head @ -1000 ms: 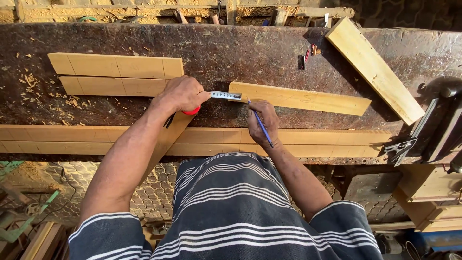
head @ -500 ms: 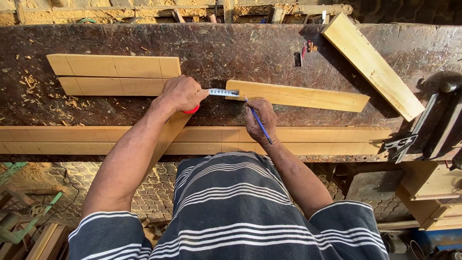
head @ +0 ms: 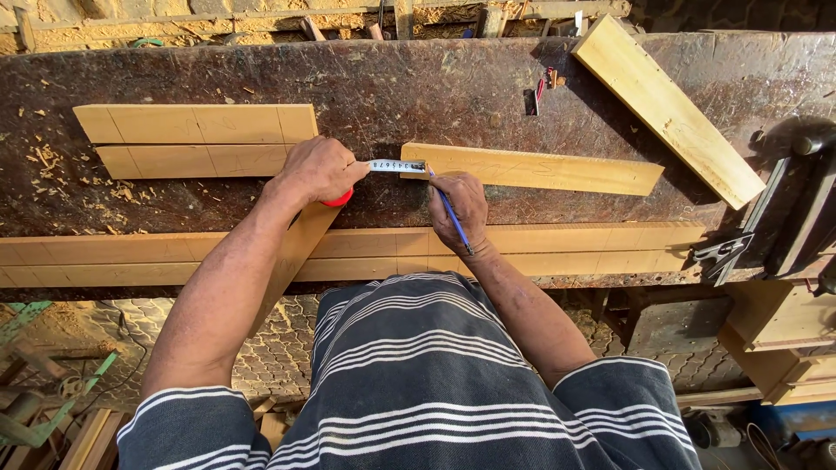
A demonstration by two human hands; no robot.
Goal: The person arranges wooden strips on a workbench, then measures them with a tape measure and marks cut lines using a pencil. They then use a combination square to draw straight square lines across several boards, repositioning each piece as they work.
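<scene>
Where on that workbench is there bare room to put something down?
Bare bench top lies behind the hands, between the paired boards and the slanted plank. Another patch sits right of the marked strip. It is crowded around the left hand, tape measure and right hand.

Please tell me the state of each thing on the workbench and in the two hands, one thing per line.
Tape measure: blade pulled out, lying across the end of the short board.
Left hand: closed on the red tape case.
Right hand: holding the blue pen, tip at the board.
Short board: flat on the bench.
Two stacked boards: flat, side by side.
Angled plank: lying diagonally.
</scene>
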